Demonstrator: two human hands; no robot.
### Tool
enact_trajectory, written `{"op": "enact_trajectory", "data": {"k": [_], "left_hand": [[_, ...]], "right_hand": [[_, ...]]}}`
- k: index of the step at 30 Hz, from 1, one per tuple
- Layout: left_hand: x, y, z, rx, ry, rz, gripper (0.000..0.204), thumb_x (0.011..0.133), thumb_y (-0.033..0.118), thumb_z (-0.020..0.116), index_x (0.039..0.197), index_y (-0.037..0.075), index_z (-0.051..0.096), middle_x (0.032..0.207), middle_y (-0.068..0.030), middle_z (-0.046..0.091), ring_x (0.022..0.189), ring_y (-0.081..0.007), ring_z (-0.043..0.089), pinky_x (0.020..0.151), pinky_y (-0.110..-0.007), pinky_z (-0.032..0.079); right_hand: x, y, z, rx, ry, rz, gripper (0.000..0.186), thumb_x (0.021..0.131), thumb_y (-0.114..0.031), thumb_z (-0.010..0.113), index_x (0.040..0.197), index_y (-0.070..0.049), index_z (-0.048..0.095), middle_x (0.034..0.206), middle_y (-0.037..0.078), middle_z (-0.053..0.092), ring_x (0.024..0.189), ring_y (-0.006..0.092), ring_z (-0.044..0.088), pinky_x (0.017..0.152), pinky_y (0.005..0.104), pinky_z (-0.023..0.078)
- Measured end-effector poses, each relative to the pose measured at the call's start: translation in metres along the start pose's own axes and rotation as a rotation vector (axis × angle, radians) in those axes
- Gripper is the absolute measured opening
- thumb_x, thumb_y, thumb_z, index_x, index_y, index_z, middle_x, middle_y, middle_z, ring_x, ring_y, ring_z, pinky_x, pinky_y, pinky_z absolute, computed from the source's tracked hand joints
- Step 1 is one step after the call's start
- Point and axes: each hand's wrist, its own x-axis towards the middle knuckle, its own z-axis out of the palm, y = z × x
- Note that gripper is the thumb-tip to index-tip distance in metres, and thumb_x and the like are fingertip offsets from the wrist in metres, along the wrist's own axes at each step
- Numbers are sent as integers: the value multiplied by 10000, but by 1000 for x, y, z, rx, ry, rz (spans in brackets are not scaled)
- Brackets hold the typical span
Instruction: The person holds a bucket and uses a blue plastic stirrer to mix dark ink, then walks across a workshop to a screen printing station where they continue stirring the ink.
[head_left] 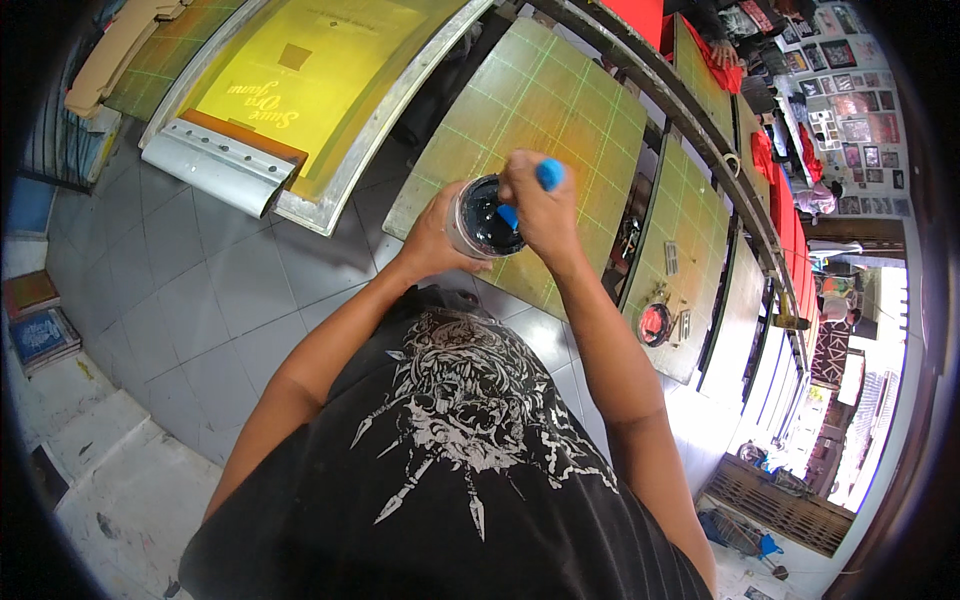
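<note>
My left hand is wrapped round the side of a clear round jar of dark, glossy ink. In my right hand is a blue-handled tool, whose top pokes out above my fist. Its blue lower part reaches over the jar's rim into the ink; the working end is hidden, so I cannot tell its exact kind. The jar is held up in front of my body, over the near edge of a green-gridded printing board.
A yellow printing screen with a metal squeegee lies at the far left. On another board at right stand a tub of red ink and small metal pieces. A curved metal rail runs behind the boards. Another person's hand rests on red cloth.
</note>
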Motion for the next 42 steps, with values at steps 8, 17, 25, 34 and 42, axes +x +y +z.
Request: {"op": "enact_trajectory", "data": {"k": [8, 17, 25, 34, 42], "left_hand": [[1, -6, 1, -21, -8, 44, 1120, 409, 267, 927, 1338, 50, 339, 1259, -148, 503, 1183, -300, 489, 1012, -372, 370], [0, -2, 2, -38, 0, 36, 1116, 415, 253, 928, 1339, 51, 336, 1256, -144, 505, 1183, -298, 490, 1007, -374, 375], [-1, -8, 3, -18, 15, 69, 1103, 421, 253, 924, 1334, 55, 338, 1263, -145, 495, 1181, -296, 489, 1005, -375, 376], [0, -8, 3, -13, 13, 66, 1112, 418, 277, 925, 1334, 62, 333, 1253, -151, 504, 1175, -306, 492, 1004, -384, 377], [0, -6, 3, -14, 11, 67, 1103, 423, 275, 922, 1334, 61, 339, 1258, -154, 501, 1177, -308, 492, 1005, -383, 377]], "right_hand": [[1, -2, -15, 316, -78, -49, 317, 970, -262, 500, 765, -25, 544, 658, 43, 536, 604, 124, 494, 562, 285, 401], [0, -21, -21, -305, -285, -162, 309, 930, -277, 557, 785, -8, 602, 667, 40, 570, 646, 119, 544, 610, 288, 427], [-2, -50, -52, -423, -380, 319, 231, 880, -230, 597, 896, -10, 666, 700, 131, 637, 620, 245, 605, 610, 327, 475], [-6, -53, -46, -761, -505, -140, 221, 897, -229, 575, 866, -30, 666, 658, 82, 619, 634, 136, 601, 596, 300, 467], [2, -60, -54, -693, -462, -42, 227, 885, -213, 586, 862, 0, 663, 674, 79, 621, 632, 119, 570, 612, 284, 466]]}}
